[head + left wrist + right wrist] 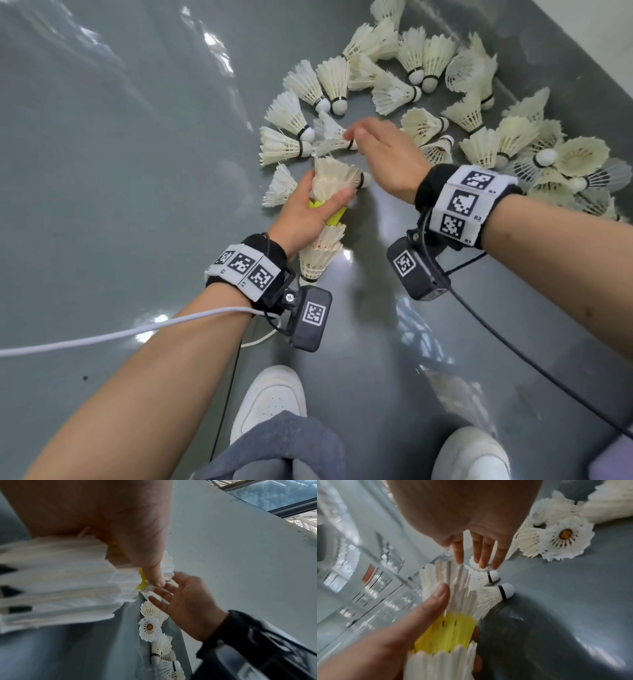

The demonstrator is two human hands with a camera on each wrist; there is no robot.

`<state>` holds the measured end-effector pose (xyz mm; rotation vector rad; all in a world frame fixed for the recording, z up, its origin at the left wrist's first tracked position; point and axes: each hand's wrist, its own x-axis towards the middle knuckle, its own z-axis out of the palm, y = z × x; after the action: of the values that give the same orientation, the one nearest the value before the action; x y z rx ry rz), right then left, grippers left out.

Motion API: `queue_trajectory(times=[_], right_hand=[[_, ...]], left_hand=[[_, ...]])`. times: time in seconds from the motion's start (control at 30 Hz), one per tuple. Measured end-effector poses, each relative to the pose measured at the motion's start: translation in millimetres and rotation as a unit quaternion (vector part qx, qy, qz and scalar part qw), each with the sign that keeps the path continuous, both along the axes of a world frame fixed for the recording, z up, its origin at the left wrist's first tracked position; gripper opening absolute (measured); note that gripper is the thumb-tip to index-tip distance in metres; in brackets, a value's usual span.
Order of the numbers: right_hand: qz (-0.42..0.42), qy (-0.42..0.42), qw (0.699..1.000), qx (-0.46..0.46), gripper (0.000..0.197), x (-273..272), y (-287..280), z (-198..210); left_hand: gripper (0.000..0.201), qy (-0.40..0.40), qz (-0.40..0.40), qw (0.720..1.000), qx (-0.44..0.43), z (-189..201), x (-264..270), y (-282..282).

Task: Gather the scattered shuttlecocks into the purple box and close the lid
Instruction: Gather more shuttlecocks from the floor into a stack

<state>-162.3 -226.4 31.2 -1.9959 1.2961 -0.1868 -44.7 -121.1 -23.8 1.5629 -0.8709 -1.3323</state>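
Observation:
My left hand [323, 192] grips a nested stack of shuttlecocks [325, 240], white ones with a yellow one [447, 632] in the middle, held low over the grey floor. The left thumb [436, 599] presses on the top skirt. My right hand [356, 137] reaches forward with straight fingers [481, 555], the tips at the cork of a white shuttlecock [488, 577] lying on the floor. It holds nothing. Several loose shuttlecocks [428, 68] lie scattered in an arc ahead and to the right. A lilac corner [613, 455] at the bottom right edge may be the box.
A pale wall [599, 34] borders the floor at the upper right. My white shoes [274, 401] [472, 455] stand below the hands. A white cable [102, 337] and a black cable [513, 356] trail from the wrists.

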Motion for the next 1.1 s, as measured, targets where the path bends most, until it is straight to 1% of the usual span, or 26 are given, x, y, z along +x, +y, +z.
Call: queue_trajectory(times=[0.03, 0.1, 0.17, 0.27, 0.3, 0.33, 0.37, 0.43, 0.47, 0.5, 0.57, 0.63, 0.7, 0.77, 0.87, 0.97, 1.03, 1.1], right_hand=[[-0.012, 0.008, 1.000, -0.002, 0.036, 2, -7, -6], [-0.011, 0.044, 0.999, 0.019, 0.051, 5, -15, -14], [0.037, 0.100, 0.994, 0.024, 0.062, 5, -15, -15], [0.146, 0.163, 0.976, 0.004, 0.066, 9, -5, -15], [0.165, 0.181, 0.970, 0.004, 0.067, 10, -2, -17], [0.171, 0.195, 0.966, 0.008, 0.065, 10, -1, -19], [0.168, 0.206, 0.964, 0.008, 0.058, 9, 0, -23], [0.131, 0.208, 0.969, -0.023, 0.035, 3, 1, -24], [0.095, 0.192, 0.976, -0.040, 0.030, 0, 1, -23], [0.051, 0.161, 0.984, -0.049, 0.030, -3, 0, -22], [-0.060, 0.060, 0.996, -0.040, 0.032, -9, -6, -18], [-0.161, -0.063, 0.985, -0.025, 0.035, -10, -13, -9], [-0.196, -0.148, 0.969, -0.007, 0.032, -7, -16, 0], [-0.179, -0.168, 0.969, 0.021, 0.029, -2, -14, 6], [-0.094, -0.129, 0.985, 0.057, 0.032, 7, -3, 8], [0.027, -0.039, 0.998, 0.051, 0.049, 12, 12, 11], [0.056, 0.003, 0.997, 0.060, 0.056, 14, 16, 14], [0.056, -0.001, 0.996, 0.076, 0.063, 16, 17, 16]], left_hand=[[0.043, -0.002, 0.004, 1.000, 0.002, 0, 3, 1], [0.048, -0.006, 0.017, 1.000, 0.001, 0, 10, 3], [0.052, -0.005, 0.036, 0.999, -0.001, 0, 16, 2], [0.051, -0.013, 0.048, 0.999, -0.001, -1, 23, 2], [0.050, -0.018, 0.048, 0.999, 0.000, -1, 24, 2], [0.050, -0.020, 0.047, 0.999, 0.001, -1, 24, 2], [0.049, -0.023, 0.046, 0.999, 0.003, -2, 24, 2], [0.047, -0.028, 0.041, 0.999, 0.008, -2, 24, 2], [0.047, -0.029, 0.036, 0.999, 0.010, -1, 23, 2], [0.047, -0.029, 0.031, 0.999, 0.011, 0, 23, 1], [0.048, -0.027, 0.019, 0.999, 0.010, 1, 22, 0], [0.044, -0.030, 0.005, 0.999, 0.014, 2, 21, -1], [0.044, -0.034, -0.006, 0.999, 0.009, 2, 18, -2], [0.046, -0.038, -0.010, 0.999, -0.002, 3, 13, -3], [0.044, -0.039, -0.005, 0.999, -0.017, 5, 11, -5], [0.046, -0.045, 0.001, 0.999, -0.029, 8, 14, -5], [0.044, -0.048, 0.004, 0.998, -0.034, 8, 18, -3], [0.043, -0.051, 0.013, 0.998, -0.038, 8, 20, -1]])
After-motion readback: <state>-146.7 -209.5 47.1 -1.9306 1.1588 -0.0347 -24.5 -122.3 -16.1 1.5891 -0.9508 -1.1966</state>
